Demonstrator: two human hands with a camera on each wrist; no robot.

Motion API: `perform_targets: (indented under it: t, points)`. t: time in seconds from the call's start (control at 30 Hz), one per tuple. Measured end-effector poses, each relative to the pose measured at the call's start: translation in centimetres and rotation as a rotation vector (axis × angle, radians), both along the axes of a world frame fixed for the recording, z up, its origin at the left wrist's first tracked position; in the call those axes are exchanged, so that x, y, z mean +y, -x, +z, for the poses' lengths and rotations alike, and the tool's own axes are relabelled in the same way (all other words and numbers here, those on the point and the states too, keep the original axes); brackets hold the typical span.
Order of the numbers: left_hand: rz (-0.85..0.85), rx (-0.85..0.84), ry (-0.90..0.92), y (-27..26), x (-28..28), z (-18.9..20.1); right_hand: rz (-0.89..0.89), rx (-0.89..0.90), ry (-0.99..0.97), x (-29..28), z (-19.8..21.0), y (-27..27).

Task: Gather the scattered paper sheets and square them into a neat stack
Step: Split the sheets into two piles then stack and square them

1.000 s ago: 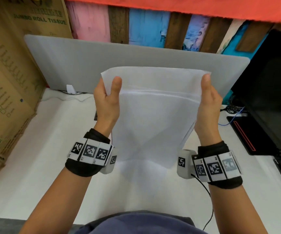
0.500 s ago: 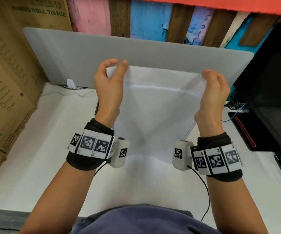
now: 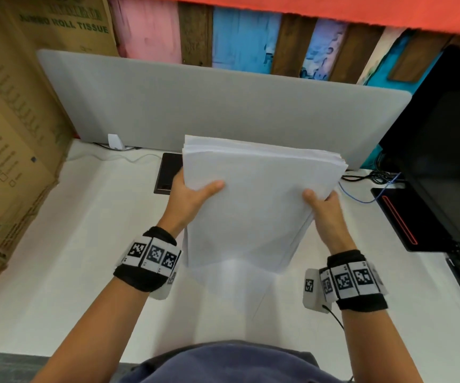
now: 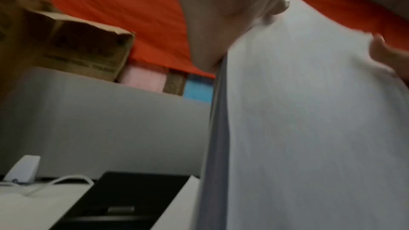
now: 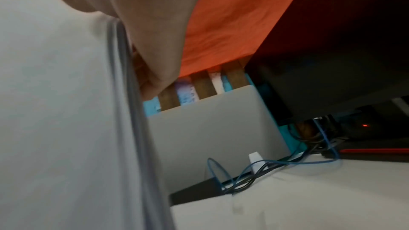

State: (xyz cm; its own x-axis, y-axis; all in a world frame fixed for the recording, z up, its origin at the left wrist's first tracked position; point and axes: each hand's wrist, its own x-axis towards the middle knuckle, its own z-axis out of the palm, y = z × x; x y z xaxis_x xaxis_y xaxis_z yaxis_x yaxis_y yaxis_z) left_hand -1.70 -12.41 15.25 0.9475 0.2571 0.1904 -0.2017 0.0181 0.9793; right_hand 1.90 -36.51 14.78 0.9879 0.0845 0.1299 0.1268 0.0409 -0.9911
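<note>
A stack of white paper sheets stands nearly upright on the white desk, its top edges slightly fanned. My left hand grips its left edge, thumb across the front face and fingers hidden behind. On the opposite edge my right hand holds it the same way. The left wrist view shows the sheets edge-on beside my left hand, blurred. In the right wrist view the sheets fill the left half, with my right hand clasping their edge.
A grey divider panel stands behind the desk. Cardboard boxes line the left side. A black monitor and its base stand at right, with blue and black cables. A dark phone lies behind the stack.
Both hands slid down from the stack's top corners to its side edges. The stack came down lower against the desk, top edges now fanned.
</note>
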Motion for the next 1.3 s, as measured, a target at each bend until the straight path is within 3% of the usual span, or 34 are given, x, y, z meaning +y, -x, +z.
perform_targets:
  t: [0.1,0.3,0.43,0.57,0.67,0.83,1.13,1.3]
  points:
    - [-0.072,0.001,0.026,0.0,0.3,-0.9,0.117,0.008,-0.033,-0.1,-0.8,0.0]
    - [-0.142,0.044,0.028,-0.6,0.4,-1.6,0.092,0.101,0.029,0.6,-1.7,-0.5]
    - [0.002,0.028,0.095,0.0,-0.5,-2.3,-0.037,0.128,-0.023,1.3,-2.3,0.8]
    - [0.112,-0.102,0.153,1.0,-1.6,-0.2,-0.18,-0.008,-0.138,2.1,-0.1,1.8]
    - [0.069,-0.168,0.145,1.5,-1.3,1.1,-0.174,-0.045,-0.13,2.0,0.8,2.0]
    - [0.072,-0.123,0.065,2.2,-0.4,0.5,-0.14,-0.026,-0.097,1.4,0.9,2.3]
    - [0.325,-0.233,0.001,1.4,-2.3,4.0,-0.234,-0.123,-0.207,2.4,4.0,1.8]
    - [0.298,-0.195,0.018,1.2,-2.3,4.5,-0.131,-0.168,-0.155,1.5,4.2,1.4]
